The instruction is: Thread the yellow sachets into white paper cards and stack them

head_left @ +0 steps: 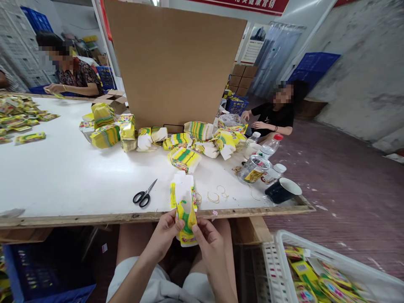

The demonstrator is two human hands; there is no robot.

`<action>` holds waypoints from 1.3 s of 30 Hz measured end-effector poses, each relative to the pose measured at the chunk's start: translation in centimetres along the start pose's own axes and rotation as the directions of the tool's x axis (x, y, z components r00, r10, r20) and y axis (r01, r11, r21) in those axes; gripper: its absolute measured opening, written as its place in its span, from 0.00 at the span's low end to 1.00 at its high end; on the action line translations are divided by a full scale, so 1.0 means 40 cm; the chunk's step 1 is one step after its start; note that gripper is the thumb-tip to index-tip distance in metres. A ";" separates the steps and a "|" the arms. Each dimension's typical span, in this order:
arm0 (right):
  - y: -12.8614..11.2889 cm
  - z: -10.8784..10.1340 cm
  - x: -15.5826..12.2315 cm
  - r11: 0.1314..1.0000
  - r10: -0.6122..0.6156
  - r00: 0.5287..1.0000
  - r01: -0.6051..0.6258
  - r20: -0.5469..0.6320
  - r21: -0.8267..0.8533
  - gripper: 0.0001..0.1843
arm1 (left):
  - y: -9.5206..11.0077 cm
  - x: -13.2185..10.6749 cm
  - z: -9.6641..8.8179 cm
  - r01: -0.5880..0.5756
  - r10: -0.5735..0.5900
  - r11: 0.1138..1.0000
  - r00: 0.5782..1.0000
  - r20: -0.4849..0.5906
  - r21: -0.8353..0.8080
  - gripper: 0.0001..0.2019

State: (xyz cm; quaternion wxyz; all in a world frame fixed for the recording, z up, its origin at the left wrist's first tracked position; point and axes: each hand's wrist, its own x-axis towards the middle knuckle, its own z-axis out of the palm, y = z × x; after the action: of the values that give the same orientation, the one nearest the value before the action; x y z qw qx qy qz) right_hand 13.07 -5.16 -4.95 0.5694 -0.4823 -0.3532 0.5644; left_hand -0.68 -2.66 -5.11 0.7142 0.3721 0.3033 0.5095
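Observation:
Between my two hands, just off the table's front edge, is a small yellow and green printed carton (188, 223) with its upper end open. My left hand (168, 231) pinches its left side, thumb on the front. My right hand (208, 237) grips its right side the same way. Directly beyond it on the table lies a stack of flat cartons (183, 185), white flaps facing up. Black-handled scissors (144, 194) rest to the left of that stack, and several rubber bands (213, 197) lie to its right.
Bundles of flat cartons (184, 159) line the cardboard panel (176, 63). Bottles, a clear jar (252, 169) and a dark mug (283, 190) crowd the table's right corner. A white basket (277, 256) of cartons stands lower right, a blue crate (47, 269) lower left. Two people sit beyond the table.

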 end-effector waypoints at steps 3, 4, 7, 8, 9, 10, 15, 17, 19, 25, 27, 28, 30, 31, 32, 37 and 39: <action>0.004 0.002 -0.013 0.992 -0.064 0.998 0.063 -0.012 -0.113 0.14 | -0.009 0.003 0.010 -0.013 0.017 0.998 0.997 -0.078 0.058 0.19; 0.007 0.001 -0.015 0.984 -0.094 0.995 0.088 -0.035 -0.152 0.14 | -0.009 0.002 0.014 -0.029 0.038 0.996 0.994 -0.104 0.087 0.20; 0.010 -0.005 -0.015 0.946 -0.175 0.983 0.152 -0.058 -0.288 0.13 | -0.002 -0.006 0.024 -0.093 0.133 0.974 0.974 -0.186 0.207 0.32; 0.008 -0.008 -0.012 0.928 -0.203 0.978 0.177 -0.047 -0.328 0.12 | 0.002 -0.010 0.026 -0.109 0.159 0.964 0.967 -0.198 0.242 0.35; 0.002 -0.011 -0.009 0.911 -0.233 0.972 0.207 -0.031 -0.357 0.13 | 0.007 -0.015 0.028 -0.116 0.171 0.957 0.966 -0.192 0.265 0.36; -0.006 -0.016 -0.005 0.898 -0.262 0.965 0.239 -0.012 -0.371 0.15 | 0.013 -0.019 0.029 -0.119 0.171 0.952 0.971 -0.169 0.282 0.35; -0.067 -0.045 0.019 0.894 -0.268 0.948 0.311 0.171 -0.323 0.21 | 0.034 -0.030 0.025 -0.084 0.086 0.952 0.996 0.006 0.295 0.20; -0.086 -0.055 0.026 0.897 -0.218 0.946 0.292 0.241 -0.332 0.15 | 0.035 -0.032 0.024 -0.059 0.048 0.976 0.997 0.056 0.211 0.16; -0.099 -0.061 0.031 0.886 -0.208 0.946 0.290 0.250 -0.361 0.12 | 0.033 -0.034 0.025 -0.030 0.019 0.992 0.996 0.091 0.120 0.17; -0.092 -0.061 0.032 0.875 -0.258 0.951 0.306 0.172 -0.376 0.11 | 0.032 -0.031 0.026 0.068 -0.073 0.996 0.994 0.082 0.059 0.38; -0.085 -0.066 0.033 0.908 -0.265 0.962 0.273 0.067 -0.317 0.11 | 0.028 -0.026 0.022 0.052 -0.060 0.992 0.995 0.074 0.112 0.31; -0.084 -0.069 0.034 0.926 -0.256 0.967 0.248 0.011 -0.285 0.14 | 0.025 -0.024 0.019 0.032 -0.040 0.988 0.998 0.054 0.153 0.27; -0.085 -0.077 0.037 0.951 -0.195 0.981 0.183 -0.021 -0.248 0.19 | 0.017 -0.022 0.015 -0.007 0.006 0.968 1.000 0.002 0.250 0.21; -0.088 -0.080 0.038 0.955 -0.153 0.988 0.152 0.016 -0.253 0.21 | 0.012 -0.021 0.013 -0.019 0.025 0.956 1.000 -0.018 0.293 0.19; -0.090 -0.081 0.039 0.952 -0.114 0.991 0.129 0.072 -0.278 0.21 | 0.009 -0.021 0.012 -0.031 0.043 0.944 0.999 -0.029 0.328 0.19; -0.096 -0.071 0.037 0.791 -0.122 0.979 0.196 0.164 -0.579 0.18 | 0.006 -0.024 0.011 -0.093 0.094 0.907 0.995 0.016 0.410 0.19; -0.092 -0.063 0.037 0.726 -0.148 0.974 0.224 0.170 -0.650 0.18 | 0.011 -0.025 0.013 -0.070 0.069 0.922 0.997 0.016 0.380 0.20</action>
State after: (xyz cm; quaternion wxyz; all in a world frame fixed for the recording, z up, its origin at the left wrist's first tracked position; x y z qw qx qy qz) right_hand 16.73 -3.72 -2.38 0.3942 -0.5847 -0.6072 0.3661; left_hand -0.76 -3.64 -4.41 0.6103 0.5144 0.3822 0.4657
